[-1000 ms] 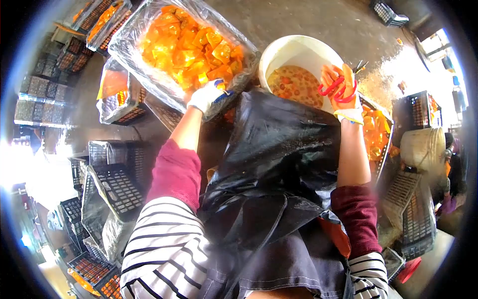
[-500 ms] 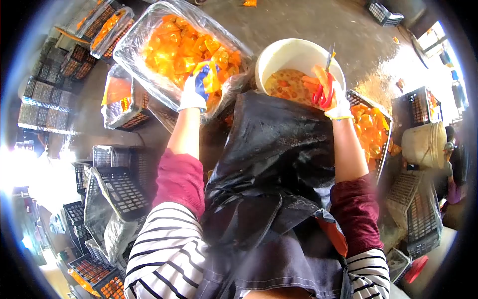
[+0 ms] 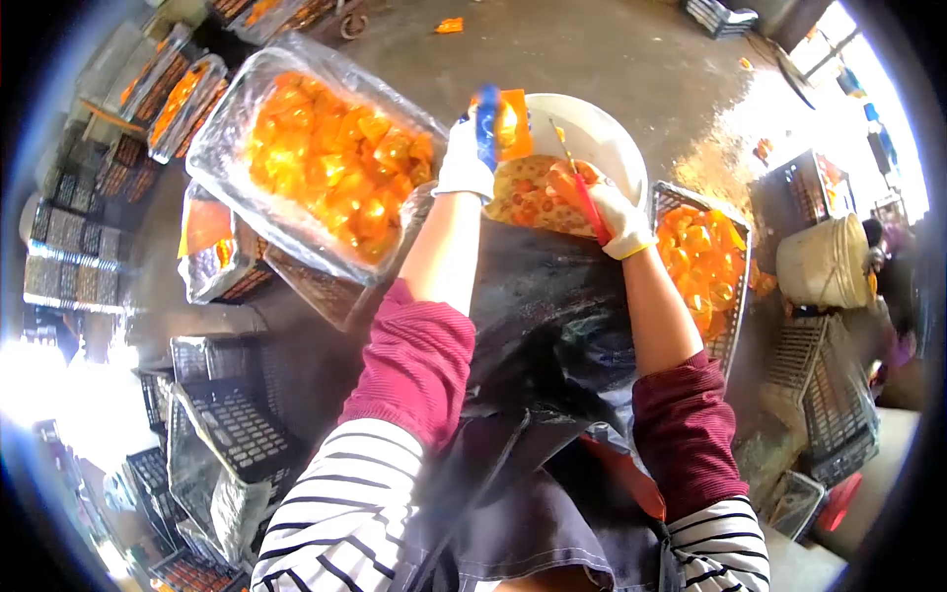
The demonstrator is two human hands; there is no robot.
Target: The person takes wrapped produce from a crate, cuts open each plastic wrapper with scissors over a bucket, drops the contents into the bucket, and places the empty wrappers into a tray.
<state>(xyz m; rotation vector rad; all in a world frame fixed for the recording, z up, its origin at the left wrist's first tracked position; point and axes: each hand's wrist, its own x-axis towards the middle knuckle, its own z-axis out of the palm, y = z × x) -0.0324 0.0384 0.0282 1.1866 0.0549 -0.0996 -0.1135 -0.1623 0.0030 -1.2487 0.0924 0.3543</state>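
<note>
My left hand (image 3: 468, 156), in a white and blue glove, grips a shiny orange plastic packet (image 3: 514, 126) over the rim of a white bucket (image 3: 627, 138). My right hand (image 3: 619, 219), gloved with bare fingers showing, is closed around red-handled scissors (image 3: 591, 207). Their blades point up, a little right of the packet and apart from it. Cloudy liquid with round orange pieces (image 3: 518, 192) fills the lower part of the bucket. Left of my left hand, a crate lined with clear plastic (image 3: 219, 138) holds a heap of orange packets (image 3: 321, 158).
A black crate (image 3: 731, 326) of opened-looking orange packets (image 3: 695, 261) stands by my right forearm. Beyond it are a dirty white bucket (image 3: 824, 261) and more crates (image 3: 838, 414). Stacked crates (image 3: 237, 424) line the left. An orange scrap (image 3: 449, 26) lies on the floor.
My left hand has moved right from the lined crate to the bucket, bringing an orange packet. My right hand and the scissors have shifted left and lower. The view has turned slightly.
</note>
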